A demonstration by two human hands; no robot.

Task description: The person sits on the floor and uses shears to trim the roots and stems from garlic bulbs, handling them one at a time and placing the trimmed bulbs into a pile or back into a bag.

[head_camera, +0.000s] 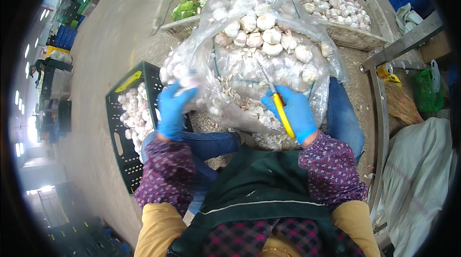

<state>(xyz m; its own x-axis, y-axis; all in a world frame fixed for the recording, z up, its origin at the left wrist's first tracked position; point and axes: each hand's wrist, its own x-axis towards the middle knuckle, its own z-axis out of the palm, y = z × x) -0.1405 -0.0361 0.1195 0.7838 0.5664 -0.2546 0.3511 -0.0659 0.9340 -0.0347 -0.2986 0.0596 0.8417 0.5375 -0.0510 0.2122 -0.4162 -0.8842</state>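
My left hand (171, 107), in a blue glove, holds a garlic bulb (189, 81) that is blurred by motion. It is between the green crate and the clear plastic sack (248, 73). My blue-gloved right hand (293, 111) grips a yellow-handled cutting tool (282, 113); its slim metal blade points up and away from me over the sack. Whole garlic bulbs (272, 36) show in the sack's opening. Loose peelings and stem bits (252, 107) lie on the plastic nearer me. The dark green crate (119, 141) at my left holds more garlic bulbs (136, 107).
Beyond the sack stand a pale crate (167, 12) with green leaves (187, 7) and another pale crate (378, 28) of garlic. A metal frame (380, 113) runs along my right, with a straw broom (401, 102) and a white woven sack (417, 170) beyond it.
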